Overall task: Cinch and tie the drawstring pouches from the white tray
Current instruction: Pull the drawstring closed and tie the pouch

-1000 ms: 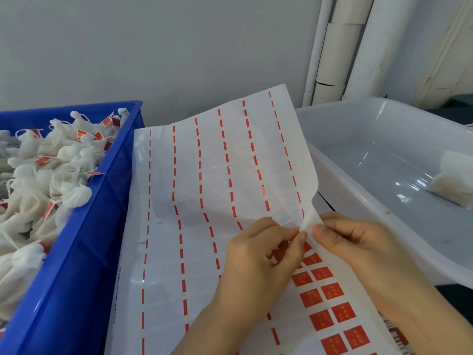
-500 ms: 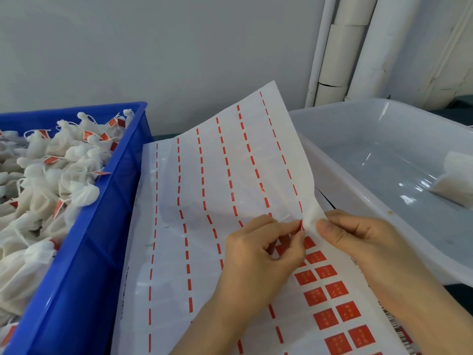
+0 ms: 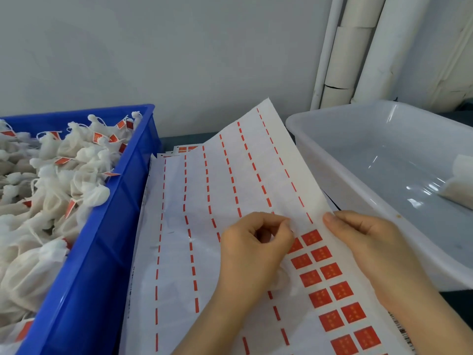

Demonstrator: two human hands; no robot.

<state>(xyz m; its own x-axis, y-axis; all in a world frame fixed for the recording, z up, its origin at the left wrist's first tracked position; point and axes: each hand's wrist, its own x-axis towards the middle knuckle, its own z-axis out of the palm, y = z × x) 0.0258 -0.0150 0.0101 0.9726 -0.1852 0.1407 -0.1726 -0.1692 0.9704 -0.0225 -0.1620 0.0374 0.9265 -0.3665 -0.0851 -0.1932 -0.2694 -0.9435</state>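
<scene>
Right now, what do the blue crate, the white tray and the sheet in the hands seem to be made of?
Blue crate: rigid moulded plastic, slightly glossy walls. White tray: translucent plastic, smooth; light glints off its floor. Sticker sheet: probably coated release paper, thin, curling upward, with a faint sheen and red printed labels.

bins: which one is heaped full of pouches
The blue bin on the left, piled with white pouches carrying red tags; the white tray on the right shows only one pouch.
</scene>
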